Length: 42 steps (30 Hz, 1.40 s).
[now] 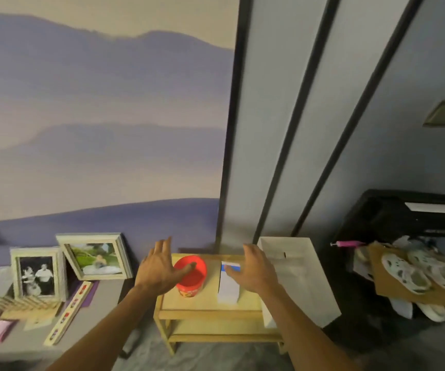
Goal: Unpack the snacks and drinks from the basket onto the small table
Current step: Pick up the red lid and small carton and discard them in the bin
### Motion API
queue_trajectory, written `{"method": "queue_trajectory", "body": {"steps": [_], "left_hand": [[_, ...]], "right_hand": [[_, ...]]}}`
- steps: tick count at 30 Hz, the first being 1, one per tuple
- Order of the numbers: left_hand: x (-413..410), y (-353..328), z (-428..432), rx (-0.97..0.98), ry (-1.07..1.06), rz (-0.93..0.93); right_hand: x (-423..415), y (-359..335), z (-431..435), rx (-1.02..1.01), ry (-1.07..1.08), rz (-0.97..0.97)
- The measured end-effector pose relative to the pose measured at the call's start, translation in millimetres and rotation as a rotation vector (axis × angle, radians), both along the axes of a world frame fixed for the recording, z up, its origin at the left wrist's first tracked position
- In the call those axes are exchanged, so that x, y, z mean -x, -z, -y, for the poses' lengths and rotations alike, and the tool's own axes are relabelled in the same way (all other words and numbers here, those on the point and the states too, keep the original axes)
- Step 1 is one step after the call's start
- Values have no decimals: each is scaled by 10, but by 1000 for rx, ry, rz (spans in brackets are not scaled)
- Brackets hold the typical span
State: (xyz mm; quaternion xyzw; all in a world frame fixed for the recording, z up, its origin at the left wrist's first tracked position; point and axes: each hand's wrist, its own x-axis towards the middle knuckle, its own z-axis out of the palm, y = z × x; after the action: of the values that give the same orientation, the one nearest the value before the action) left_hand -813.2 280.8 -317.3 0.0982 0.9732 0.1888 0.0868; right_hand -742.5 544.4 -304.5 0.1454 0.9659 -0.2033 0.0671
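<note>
Left hand point(159, 269), right hand point(253, 274) — fingers point(166, 243) spread, empty | table point(208, 303): red tub point(193, 277), white carton point(228, 286) | mural wall point(95, 116)

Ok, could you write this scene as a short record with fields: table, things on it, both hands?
table: small wooden table, with lower shelf
left on it: red tub, upright
right on it: white carton with blue band, upright
hands: left hand open over the tub; right hand open by the carton; both hold nothing
beside table: white paper bag, on its right
</note>
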Motion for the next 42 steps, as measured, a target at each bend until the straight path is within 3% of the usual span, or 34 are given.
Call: {"method": "queue_trajectory", "body": {"steps": [6,13,20,25,33,42], "left_hand": [[269,758,-105,49,-78,154],[550,1685,-283,10,-157,196],[674,2097,-506,-44,-159,296],[746,1993,-542,-71,-164,266],[1042,976,-677,-102,8,155],[919,-194,-1202,-199,302,46]], "right_hand": [[364,1040,68,14,38,139],[800,2192,17,0,96,231],[970,2632,11,61,150,226],[1046,2461,-35,104,126,215],[1185,1528,-299,68,49,5],[530,231,-746,4,266,-190]]}}
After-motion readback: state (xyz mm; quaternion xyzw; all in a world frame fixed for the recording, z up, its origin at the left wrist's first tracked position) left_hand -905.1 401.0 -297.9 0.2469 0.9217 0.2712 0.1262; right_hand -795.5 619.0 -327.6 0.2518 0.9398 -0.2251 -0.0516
